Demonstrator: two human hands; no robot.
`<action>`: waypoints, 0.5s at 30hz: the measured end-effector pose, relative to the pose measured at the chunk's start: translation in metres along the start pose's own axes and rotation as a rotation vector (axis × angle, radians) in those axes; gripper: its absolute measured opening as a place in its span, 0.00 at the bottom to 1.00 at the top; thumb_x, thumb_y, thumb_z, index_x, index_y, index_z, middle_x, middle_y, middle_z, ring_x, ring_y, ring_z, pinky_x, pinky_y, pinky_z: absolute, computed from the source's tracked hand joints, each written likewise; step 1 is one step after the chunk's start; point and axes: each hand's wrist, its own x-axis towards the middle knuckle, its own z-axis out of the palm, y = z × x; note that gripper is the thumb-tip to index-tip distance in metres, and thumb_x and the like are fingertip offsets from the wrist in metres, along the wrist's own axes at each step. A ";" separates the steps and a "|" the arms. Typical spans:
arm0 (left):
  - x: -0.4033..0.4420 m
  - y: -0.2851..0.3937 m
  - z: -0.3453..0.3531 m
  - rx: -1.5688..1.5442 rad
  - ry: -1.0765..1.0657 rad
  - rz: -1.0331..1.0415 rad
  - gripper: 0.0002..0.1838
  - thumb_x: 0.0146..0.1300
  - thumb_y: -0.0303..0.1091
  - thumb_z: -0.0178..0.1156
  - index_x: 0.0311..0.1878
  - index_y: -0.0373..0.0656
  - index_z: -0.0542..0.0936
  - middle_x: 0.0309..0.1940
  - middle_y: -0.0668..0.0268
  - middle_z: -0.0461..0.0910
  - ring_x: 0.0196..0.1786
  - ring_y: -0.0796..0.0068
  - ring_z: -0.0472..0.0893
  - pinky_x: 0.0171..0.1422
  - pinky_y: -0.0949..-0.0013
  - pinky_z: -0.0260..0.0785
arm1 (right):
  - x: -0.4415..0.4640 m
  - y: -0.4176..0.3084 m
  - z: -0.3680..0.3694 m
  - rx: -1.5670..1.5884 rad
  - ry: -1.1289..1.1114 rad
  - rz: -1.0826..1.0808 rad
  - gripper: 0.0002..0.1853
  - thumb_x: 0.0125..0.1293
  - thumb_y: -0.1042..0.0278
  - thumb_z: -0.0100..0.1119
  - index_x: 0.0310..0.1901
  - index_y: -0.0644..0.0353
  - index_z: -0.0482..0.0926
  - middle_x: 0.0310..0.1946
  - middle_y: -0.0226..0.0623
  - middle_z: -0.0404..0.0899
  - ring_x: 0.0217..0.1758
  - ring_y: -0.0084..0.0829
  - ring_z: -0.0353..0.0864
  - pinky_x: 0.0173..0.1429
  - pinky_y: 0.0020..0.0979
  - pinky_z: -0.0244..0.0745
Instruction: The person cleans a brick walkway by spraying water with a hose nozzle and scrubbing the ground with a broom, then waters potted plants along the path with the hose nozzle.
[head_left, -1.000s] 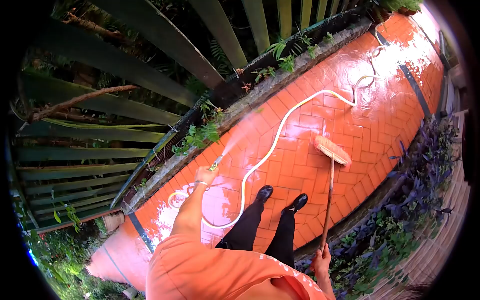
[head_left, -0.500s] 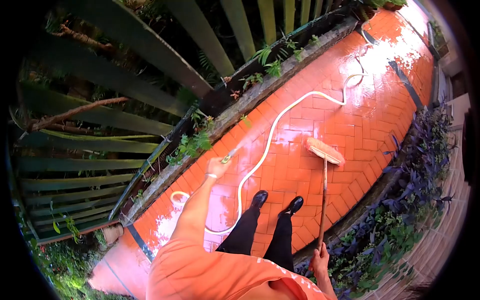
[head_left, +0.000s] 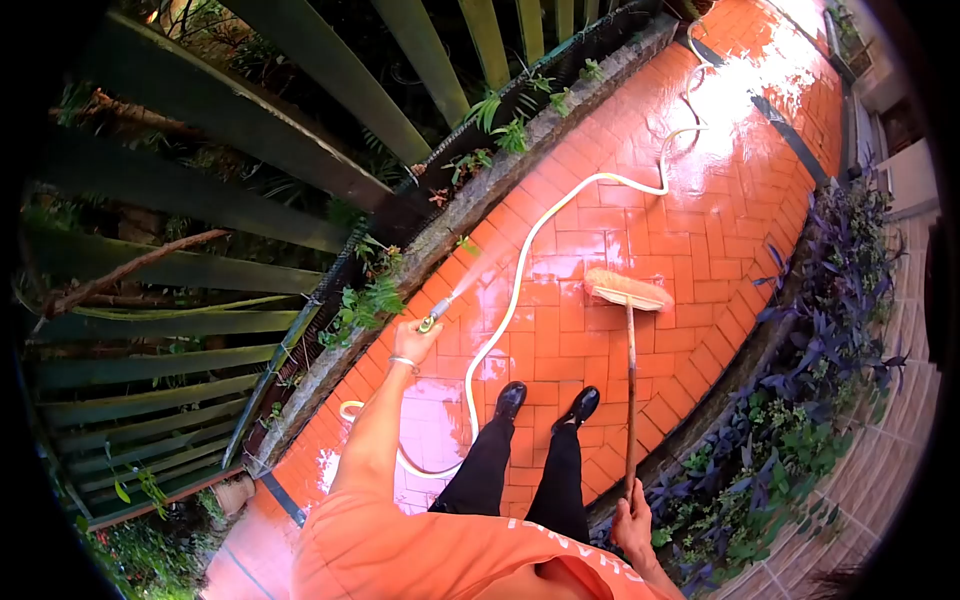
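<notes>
My left hand (head_left: 413,343) is closed round a spray nozzle (head_left: 432,318), and a misty jet of water leaves its tip toward the upper right. A cream hose (head_left: 520,265) snakes over the wet orange brick floor (head_left: 590,345), looping behind my left arm. My right hand (head_left: 631,522) grips the upper end of a wooden broom handle (head_left: 631,400). The broom's head (head_left: 628,290), with pale pinkish bristles, rests on the bricks ahead of my feet. Where the hose meets the nozzle is hidden by my left hand.
A green slatted fence (head_left: 230,245) and a low stone curb (head_left: 440,235) with small ferns line the left. Purple-leaved plants (head_left: 800,370) border the right, behind a curved edge. My black shoes (head_left: 577,406) stand on the bricks near the hose. Sunlight glares off the far bricks.
The view has shifted, so the floor, fence and hose appear farther left. The nozzle has tilted, and its spray points more steeply up the path. Both hands keep their grip.
</notes>
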 end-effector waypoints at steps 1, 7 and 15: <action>-0.001 -0.001 -0.001 0.000 -0.030 -0.012 0.18 0.52 0.43 0.68 0.20 0.38 0.78 0.11 0.71 0.66 0.19 0.84 0.63 0.23 0.67 0.58 | 0.000 0.002 0.003 -0.095 -0.018 -0.049 0.28 0.68 0.73 0.41 0.70 0.54 0.51 0.13 0.27 0.60 0.08 0.21 0.60 0.11 0.26 0.61; -0.006 0.017 0.024 -0.157 -0.217 -0.042 0.16 0.52 0.40 0.68 0.20 0.38 0.77 0.12 0.73 0.64 0.20 0.86 0.62 0.23 0.69 0.56 | 0.095 -0.030 0.038 0.217 0.009 -0.059 0.29 0.68 0.73 0.42 0.70 0.47 0.54 0.14 0.25 0.60 0.08 0.20 0.60 0.11 0.26 0.58; 0.023 -0.038 0.000 -0.013 -0.016 -0.005 0.17 0.55 0.38 0.67 0.17 0.40 0.76 0.10 0.72 0.69 0.13 0.83 0.67 0.17 0.72 0.58 | 0.146 -0.087 0.016 0.199 0.098 -0.169 0.27 0.68 0.68 0.43 0.69 0.50 0.57 0.16 0.25 0.63 0.14 0.18 0.62 0.17 0.25 0.60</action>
